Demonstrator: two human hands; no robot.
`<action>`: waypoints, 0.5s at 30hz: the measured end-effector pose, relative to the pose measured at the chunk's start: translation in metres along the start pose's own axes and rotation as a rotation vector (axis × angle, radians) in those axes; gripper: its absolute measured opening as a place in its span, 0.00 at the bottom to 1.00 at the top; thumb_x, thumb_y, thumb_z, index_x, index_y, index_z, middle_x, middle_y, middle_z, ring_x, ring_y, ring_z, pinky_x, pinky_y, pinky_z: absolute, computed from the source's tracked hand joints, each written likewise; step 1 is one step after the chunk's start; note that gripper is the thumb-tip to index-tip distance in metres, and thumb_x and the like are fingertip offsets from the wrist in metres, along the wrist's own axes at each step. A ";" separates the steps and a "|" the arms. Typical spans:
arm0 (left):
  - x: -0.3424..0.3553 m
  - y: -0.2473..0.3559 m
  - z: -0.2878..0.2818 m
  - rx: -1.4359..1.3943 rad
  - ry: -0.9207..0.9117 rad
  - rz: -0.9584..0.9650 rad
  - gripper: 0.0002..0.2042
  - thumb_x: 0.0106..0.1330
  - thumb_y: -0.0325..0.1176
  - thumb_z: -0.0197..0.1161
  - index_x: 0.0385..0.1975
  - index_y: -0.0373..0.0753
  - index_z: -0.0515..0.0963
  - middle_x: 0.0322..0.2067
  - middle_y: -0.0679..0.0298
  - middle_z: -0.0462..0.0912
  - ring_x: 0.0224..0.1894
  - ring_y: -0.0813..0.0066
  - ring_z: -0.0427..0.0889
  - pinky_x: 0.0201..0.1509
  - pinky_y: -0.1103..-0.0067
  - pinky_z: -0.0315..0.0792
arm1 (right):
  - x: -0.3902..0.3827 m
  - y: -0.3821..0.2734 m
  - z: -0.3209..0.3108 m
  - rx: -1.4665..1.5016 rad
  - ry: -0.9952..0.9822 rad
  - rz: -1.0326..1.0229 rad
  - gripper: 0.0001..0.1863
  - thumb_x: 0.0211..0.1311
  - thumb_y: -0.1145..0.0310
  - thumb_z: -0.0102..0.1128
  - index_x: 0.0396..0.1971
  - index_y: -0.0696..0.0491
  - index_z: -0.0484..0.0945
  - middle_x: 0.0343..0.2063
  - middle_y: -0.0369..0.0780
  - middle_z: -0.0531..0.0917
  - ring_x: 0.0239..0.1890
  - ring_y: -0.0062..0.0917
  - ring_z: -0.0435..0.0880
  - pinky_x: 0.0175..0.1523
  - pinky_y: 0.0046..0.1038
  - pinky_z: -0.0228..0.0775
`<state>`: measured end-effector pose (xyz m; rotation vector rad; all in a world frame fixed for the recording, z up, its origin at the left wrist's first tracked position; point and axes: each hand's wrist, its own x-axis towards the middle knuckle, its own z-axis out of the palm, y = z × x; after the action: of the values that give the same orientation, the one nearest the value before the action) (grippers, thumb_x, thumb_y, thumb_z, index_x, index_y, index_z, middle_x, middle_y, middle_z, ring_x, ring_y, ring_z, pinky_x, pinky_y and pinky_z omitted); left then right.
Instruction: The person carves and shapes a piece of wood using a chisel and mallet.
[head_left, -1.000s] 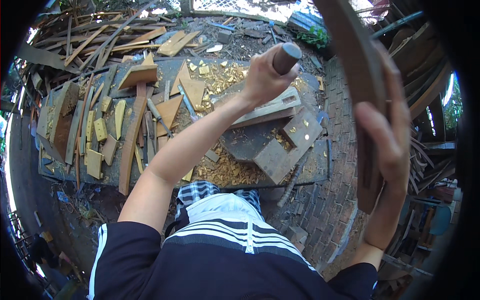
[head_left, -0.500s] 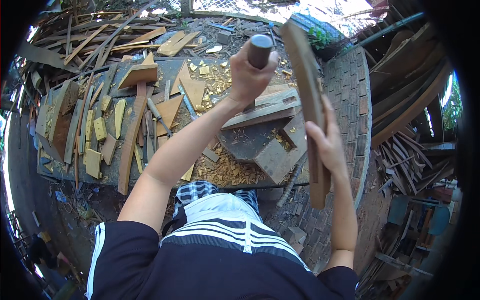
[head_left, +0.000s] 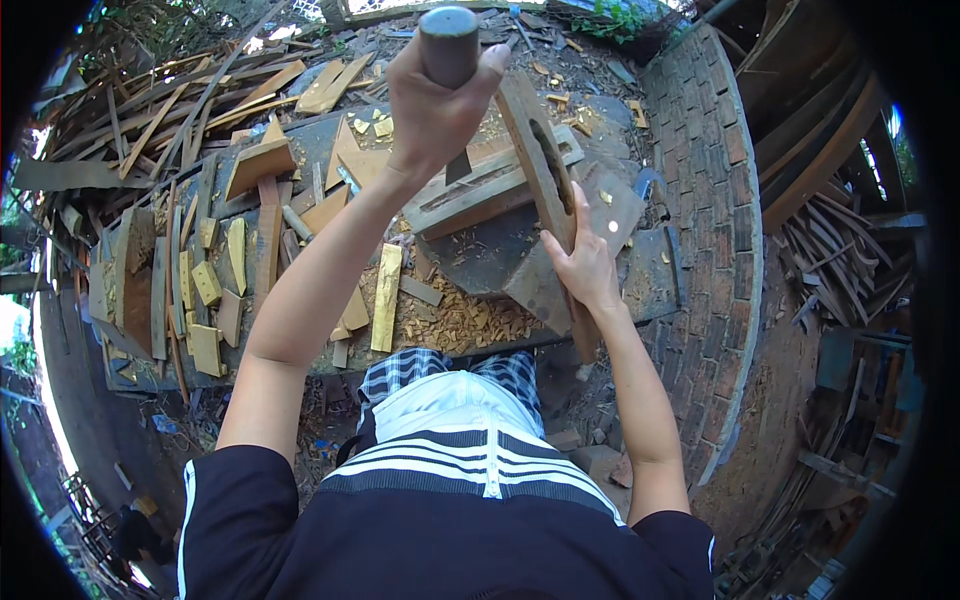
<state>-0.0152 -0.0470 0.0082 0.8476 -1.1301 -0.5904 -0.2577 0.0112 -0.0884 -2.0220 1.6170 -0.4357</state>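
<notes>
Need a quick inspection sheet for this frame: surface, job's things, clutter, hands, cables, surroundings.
Surface: wooden workbench, dark and worn, littered with chips.
Job's things: slotted wooden plank, tilted on end over the bench; dark cylindrical tool handle, raised.
Clutter: yellowish wood offcuts on the bench's left part, wood chips near its front edge, a slotted wooden frame behind the plank.
Hands: left hand grips the handle; right hand holds the plank.
Cables: nothing seen.
Surroundings: brick paving on the right, stacked timber scraps behind the bench.
</notes>
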 end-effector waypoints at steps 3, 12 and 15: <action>0.002 -0.015 0.003 0.026 -0.015 0.080 0.10 0.63 0.25 0.65 0.22 0.37 0.71 0.12 0.69 0.72 0.10 0.86 0.69 0.12 0.86 0.61 | -0.002 0.002 0.002 0.040 0.022 -0.029 0.45 0.59 0.58 0.61 0.72 0.38 0.44 0.36 0.58 0.83 0.40 0.57 0.82 0.46 0.51 0.75; -0.001 -0.016 0.007 -0.065 -0.029 -0.074 0.10 0.64 0.25 0.65 0.24 0.36 0.71 0.11 0.68 0.72 0.10 0.85 0.69 0.12 0.86 0.61 | -0.002 0.005 0.009 0.052 0.067 -0.068 0.45 0.59 0.59 0.62 0.71 0.38 0.44 0.37 0.56 0.83 0.39 0.56 0.82 0.45 0.50 0.76; 0.000 -0.021 0.006 -0.007 -0.037 -0.030 0.09 0.63 0.27 0.66 0.24 0.37 0.71 0.12 0.69 0.73 0.11 0.85 0.70 0.13 0.85 0.63 | -0.002 0.002 0.008 0.059 0.044 -0.044 0.45 0.59 0.59 0.62 0.71 0.38 0.44 0.38 0.56 0.83 0.39 0.56 0.82 0.45 0.50 0.76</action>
<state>-0.0203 -0.0604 -0.0078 0.8518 -1.1501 -0.6373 -0.2557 0.0144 -0.0960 -2.0206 1.5694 -0.5414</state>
